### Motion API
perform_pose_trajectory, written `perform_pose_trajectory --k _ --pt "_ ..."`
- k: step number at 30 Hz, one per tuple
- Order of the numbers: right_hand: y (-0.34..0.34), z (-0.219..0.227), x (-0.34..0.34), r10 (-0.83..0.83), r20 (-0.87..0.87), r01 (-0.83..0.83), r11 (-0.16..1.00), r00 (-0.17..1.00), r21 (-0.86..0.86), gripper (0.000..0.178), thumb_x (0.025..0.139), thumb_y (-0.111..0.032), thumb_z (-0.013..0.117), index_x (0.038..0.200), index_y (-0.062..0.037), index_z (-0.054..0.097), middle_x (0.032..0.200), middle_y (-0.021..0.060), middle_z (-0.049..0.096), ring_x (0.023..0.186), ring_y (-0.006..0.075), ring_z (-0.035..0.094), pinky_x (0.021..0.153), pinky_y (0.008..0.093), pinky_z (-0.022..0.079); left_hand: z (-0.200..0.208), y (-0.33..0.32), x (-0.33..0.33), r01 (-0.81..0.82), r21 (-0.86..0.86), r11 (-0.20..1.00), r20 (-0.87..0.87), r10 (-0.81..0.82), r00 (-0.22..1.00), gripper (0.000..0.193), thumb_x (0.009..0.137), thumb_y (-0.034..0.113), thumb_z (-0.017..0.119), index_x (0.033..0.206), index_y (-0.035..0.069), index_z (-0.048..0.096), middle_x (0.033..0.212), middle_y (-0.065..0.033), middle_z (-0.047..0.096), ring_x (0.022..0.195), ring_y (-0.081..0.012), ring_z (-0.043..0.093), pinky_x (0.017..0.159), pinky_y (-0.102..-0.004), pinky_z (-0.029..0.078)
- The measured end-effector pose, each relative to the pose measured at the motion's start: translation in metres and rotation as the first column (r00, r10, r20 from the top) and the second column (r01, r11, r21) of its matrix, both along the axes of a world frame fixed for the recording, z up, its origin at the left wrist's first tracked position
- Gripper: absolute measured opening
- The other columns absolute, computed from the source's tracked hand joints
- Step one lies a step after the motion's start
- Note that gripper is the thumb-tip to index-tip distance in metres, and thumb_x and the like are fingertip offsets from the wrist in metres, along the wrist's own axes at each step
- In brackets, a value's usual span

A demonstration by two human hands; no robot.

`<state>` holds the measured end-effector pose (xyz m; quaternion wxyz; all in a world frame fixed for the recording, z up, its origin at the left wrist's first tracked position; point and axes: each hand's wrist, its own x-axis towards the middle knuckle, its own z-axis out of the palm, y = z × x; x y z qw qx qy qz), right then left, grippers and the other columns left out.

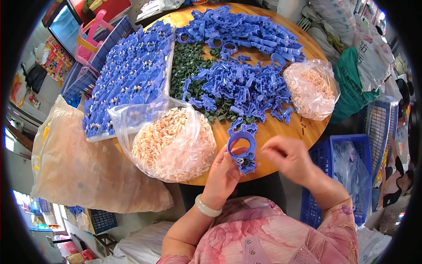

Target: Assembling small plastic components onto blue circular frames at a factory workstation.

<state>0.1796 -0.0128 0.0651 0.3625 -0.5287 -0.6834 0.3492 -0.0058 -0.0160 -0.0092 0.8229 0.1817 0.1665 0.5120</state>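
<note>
My left hand (223, 178) grips a blue plastic ring-shaped part (241, 143) at the table's near edge. The part has a round opening, shaped ends, and a small dark green piece with a pale spot at its lower end. Just right of it, apart from the part, my right hand (292, 159) is raised with fingers curled together; whatever they hold, if anything, is hidden. Beyond my hands lie a heap of small blue plastic pieces (246, 86) and a spread of dark green pieces (187, 64). A clear bag of small cream-coloured pieces (169, 143) stands beside my left hand.
On the round wooden table (307, 134) are another bag of cream pieces (313, 88), a far pile of blue ring parts (246, 31) and a tray full of assembled blue parts (127, 79). A big sack (88, 163) stands left, a blue crate (351, 145) right.
</note>
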Motion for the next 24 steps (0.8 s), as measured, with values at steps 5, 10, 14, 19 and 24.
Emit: perform_pose_trajectory --k 5,10,14,19,24 --pt "0.073 0.026 0.088 -0.47 0.054 0.393 0.792 0.881 0.467 0.008 0.085 -0.007 0.058 0.085 0.0003 0.062 0.067 0.0078 0.059 0.061 0.0149 0.056 0.057 0.0281 0.044 0.0 0.001 0.0 0.061 0.045 0.997 -0.073 -0.058 0.996 0.053 0.096 0.036 0.045 0.138 0.006 0.031 0.121 -0.0148 0.051 0.106 -0.0325 0.057 0.088 -0.0464 0.048" --pt "0.143 -0.014 0.199 -0.465 0.66 0.304 0.886 0.59 0.351 0.016 0.078 -0.018 0.06 0.086 -0.0074 0.068 0.082 0.0147 0.066 0.077 0.0313 0.064 0.068 0.0411 0.049 -0.006 0.001 0.008 0.099 0.027 0.995 -0.115 -0.095 0.989 0.047 0.098 0.037 0.039 0.135 0.008 0.034 0.122 -0.0161 0.053 0.104 -0.0342 0.058 0.091 -0.0522 0.046" --pt "0.151 -0.025 0.195 -0.317 0.726 0.184 0.948 0.61 0.259 0.018 0.077 -0.017 0.058 0.088 -0.0088 0.069 0.082 0.014 0.066 0.077 0.0304 0.064 0.068 0.0408 0.048 -0.008 0.003 0.01 0.091 0.01 0.996 -0.076 -0.09 0.993 0.045 0.098 0.032 0.041 0.135 0.007 0.035 0.12 -0.016 0.053 0.104 -0.0357 0.058 0.089 -0.0516 0.048" --pt "0.15 -0.014 0.187 -0.387 0.637 0.318 0.921 0.667 0.227 0.019 0.08 -0.022 0.06 0.092 -0.0111 0.069 0.081 0.0103 0.068 0.073 0.026 0.065 0.066 0.038 0.048 -0.01 0.006 0.01 0.103 0.051 0.993 -0.19 -0.092 0.978 0.055 0.095 0.045 0.043 0.136 0.011 0.033 0.123 -0.0181 0.053 0.105 -0.0337 0.058 0.092 -0.0527 0.045" --pt "0.147 -0.02 0.197 -0.43 0.419 0.387 0.903 0.799 0.188 0.018 0.077 -0.022 0.067 0.088 -0.0088 0.071 0.076 0.0114 0.067 0.072 0.0197 0.065 0.065 0.035 0.05 -0.012 0.007 0.011 0.1 0.055 0.993 -0.154 -0.09 0.984 0.056 0.094 0.045 0.044 0.137 0.011 0.033 0.122 -0.0179 0.053 0.104 -0.0352 0.058 0.092 -0.0533 0.045"
